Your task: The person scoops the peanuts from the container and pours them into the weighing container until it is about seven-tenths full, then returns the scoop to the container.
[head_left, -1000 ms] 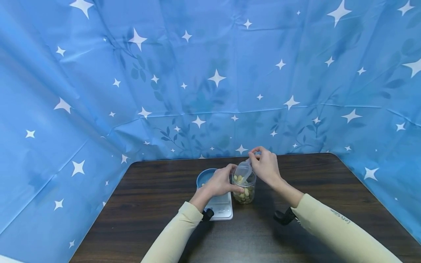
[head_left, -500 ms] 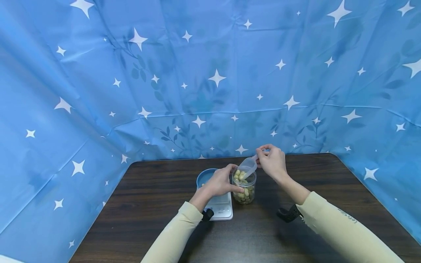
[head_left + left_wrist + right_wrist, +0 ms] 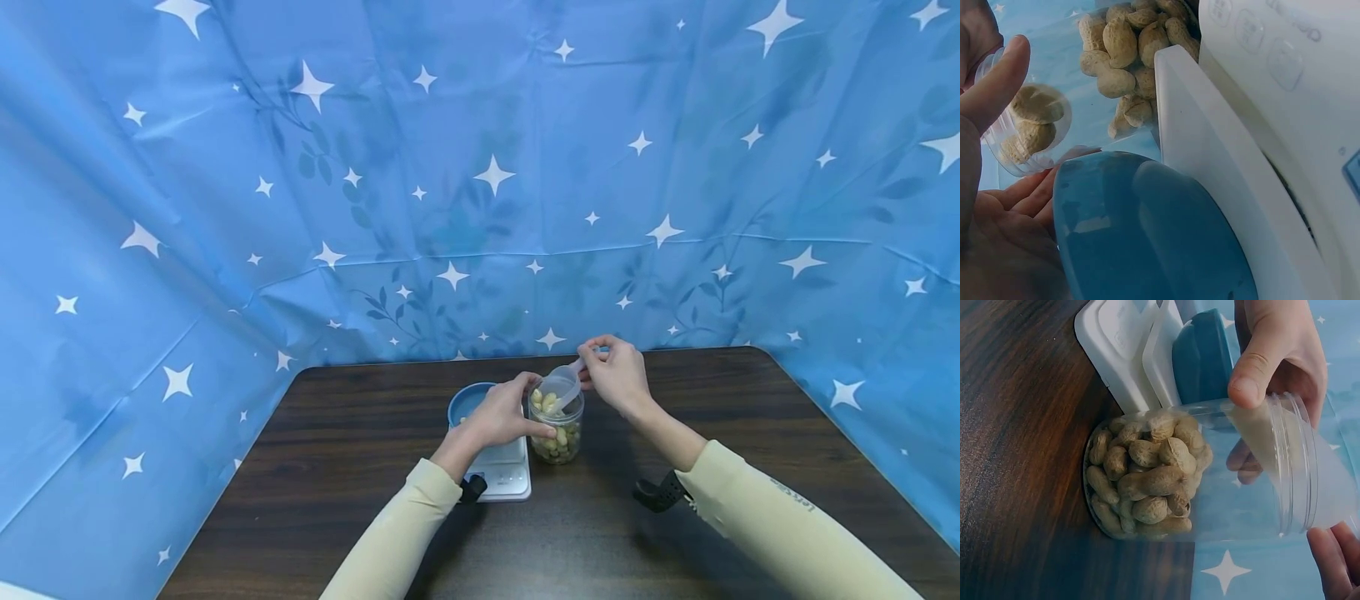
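A clear, round jar (image 3: 1235, 506) stands on the table, its lower part filled with unshelled peanuts (image 3: 1147, 469). My left hand (image 3: 498, 417) grips it near the top, thumb on the near side and fingers behind. In the head view my right hand (image 3: 618, 375) pinches the handle of a translucent white scoop (image 3: 561, 383), whose bowl slants into the jar's mouth. A few peanuts (image 3: 1035, 122) show at the jar's mouth in the left wrist view. Left of the jar, partly hidden by my left hand, a blue bowl (image 3: 467, 402) sits on a white kitchen scale (image 3: 506, 479).
The dark wooden table (image 3: 337, 500) ends in a back edge just behind the jar. A blue curtain (image 3: 480, 208) with white stars hangs behind and beside it. The bowl and scale stand close against the jar's left side.
My right hand moved right and drew the scoop partly out of the jar, then dipped slightly down and left with it. My left hand and the jar stayed in place.
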`<state>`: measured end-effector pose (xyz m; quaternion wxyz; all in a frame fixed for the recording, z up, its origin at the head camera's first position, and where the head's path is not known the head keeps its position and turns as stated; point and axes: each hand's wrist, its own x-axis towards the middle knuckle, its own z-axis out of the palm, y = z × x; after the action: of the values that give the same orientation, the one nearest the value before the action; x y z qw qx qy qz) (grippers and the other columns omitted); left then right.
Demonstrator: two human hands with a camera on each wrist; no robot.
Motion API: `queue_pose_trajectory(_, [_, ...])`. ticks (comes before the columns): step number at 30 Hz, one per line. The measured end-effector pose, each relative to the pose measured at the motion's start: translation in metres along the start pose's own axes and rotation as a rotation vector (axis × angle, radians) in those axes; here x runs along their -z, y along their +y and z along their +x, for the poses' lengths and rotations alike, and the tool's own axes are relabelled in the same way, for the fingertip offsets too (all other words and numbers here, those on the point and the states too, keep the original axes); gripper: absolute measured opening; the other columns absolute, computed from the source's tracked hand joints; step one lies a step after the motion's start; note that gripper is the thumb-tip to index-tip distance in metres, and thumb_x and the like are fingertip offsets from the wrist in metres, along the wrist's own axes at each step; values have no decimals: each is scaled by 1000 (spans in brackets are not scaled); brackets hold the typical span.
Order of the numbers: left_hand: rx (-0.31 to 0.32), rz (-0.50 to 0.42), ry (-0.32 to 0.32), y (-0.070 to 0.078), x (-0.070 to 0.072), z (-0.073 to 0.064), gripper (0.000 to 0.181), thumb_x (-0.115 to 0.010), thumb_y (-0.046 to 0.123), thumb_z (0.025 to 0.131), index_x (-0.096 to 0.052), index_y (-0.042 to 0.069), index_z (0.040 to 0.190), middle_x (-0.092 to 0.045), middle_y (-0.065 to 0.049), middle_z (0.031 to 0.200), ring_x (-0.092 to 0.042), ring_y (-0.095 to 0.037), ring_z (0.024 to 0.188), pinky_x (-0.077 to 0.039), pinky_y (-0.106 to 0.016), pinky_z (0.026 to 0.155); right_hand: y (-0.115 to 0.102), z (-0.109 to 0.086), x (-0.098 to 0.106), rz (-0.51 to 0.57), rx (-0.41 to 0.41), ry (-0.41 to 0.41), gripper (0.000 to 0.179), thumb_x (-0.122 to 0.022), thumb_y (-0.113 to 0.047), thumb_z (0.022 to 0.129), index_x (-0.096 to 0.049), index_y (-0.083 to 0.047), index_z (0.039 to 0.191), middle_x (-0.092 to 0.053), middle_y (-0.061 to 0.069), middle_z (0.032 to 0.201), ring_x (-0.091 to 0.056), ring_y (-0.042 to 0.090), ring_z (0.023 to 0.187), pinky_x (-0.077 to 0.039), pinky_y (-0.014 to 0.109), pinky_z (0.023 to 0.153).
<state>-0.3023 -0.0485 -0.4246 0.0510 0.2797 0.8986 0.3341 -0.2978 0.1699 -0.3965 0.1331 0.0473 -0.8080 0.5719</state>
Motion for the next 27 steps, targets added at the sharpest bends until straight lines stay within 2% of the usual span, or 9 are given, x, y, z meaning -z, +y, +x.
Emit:
queue_pose_trajectory(9, [-14,27,13,1,1,0,85,-89,43,81,-48,9,146,-63,-5,130,-61,-17,115,-51,-36,95,1,4,5,94,-73,38,30,-59,-15,105,-61,11,121,-74,20,87,-73,16,66,-61,36,66])
queue_pose_trajectory(17, [-10,28,4,1,2,-1,86,-89,44,80,-47,9,148,-63,-7,131,-61,-17,115,-51,-35,95,6,5,10,209,-140,41,36,-57,-16,106,-54,13,127,-74,16,86,-73,13,69,-60,33,68])
queue_pose_trajectory(27, [-6,42,2,1,2,-1,89,-89,45,80,-46,9,149,-62,-7,133,-61,-19,117,-51,-36,96,9,7,15,274,-166,76,35,-58,-14,106,-55,15,124,-73,8,83,-72,11,70,-60,36,71])
